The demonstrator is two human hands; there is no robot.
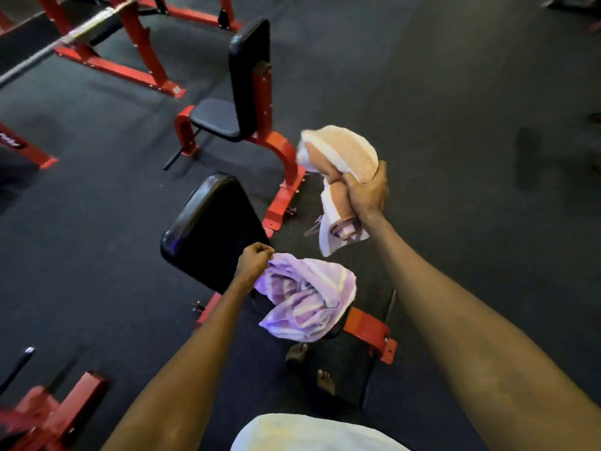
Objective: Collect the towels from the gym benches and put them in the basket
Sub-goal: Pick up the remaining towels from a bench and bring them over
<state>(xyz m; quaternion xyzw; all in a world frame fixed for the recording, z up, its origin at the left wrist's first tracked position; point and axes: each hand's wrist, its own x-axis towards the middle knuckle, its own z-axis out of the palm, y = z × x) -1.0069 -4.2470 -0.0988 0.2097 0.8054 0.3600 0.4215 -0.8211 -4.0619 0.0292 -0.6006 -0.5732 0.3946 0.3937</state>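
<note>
- At the bottom edge, closest to us, we saw a pale cloth (312, 431) across our middle.
- Just beyond it our bare foot (325, 380) stood on the dark floor (455, 109), and a red frame (48, 415) sat at the lower left.
- Our left hand (253, 260) was curled, thumb and fingertips pinching the edge of the purple towel (305, 297).
- The purple towel, striped in white, hung bunched from that pinch, just beside the nearest counter (211, 229); we could not tell whether its lower folds rested on anything.
- That counter showed a tilted black pad to the left of our left hand, with its red base (370, 327) reaching out below and to the right of the towel.
- Farther out and higher, our right hand (367, 187) was wrapped tightly round the peach towel (341, 154), fingers closed about its middle.
- The peach towel, banded in white, bulged above our fist and trailed below it, held in the air, apart from the purple towel.
- Behind it stood a second bench (214, 118) with a small black seat, an upright black back pad and red legs.
- Farthest, at the upper left, a red rack (136, 37) carried a silver barbell (81, 32), blurred.
</note>
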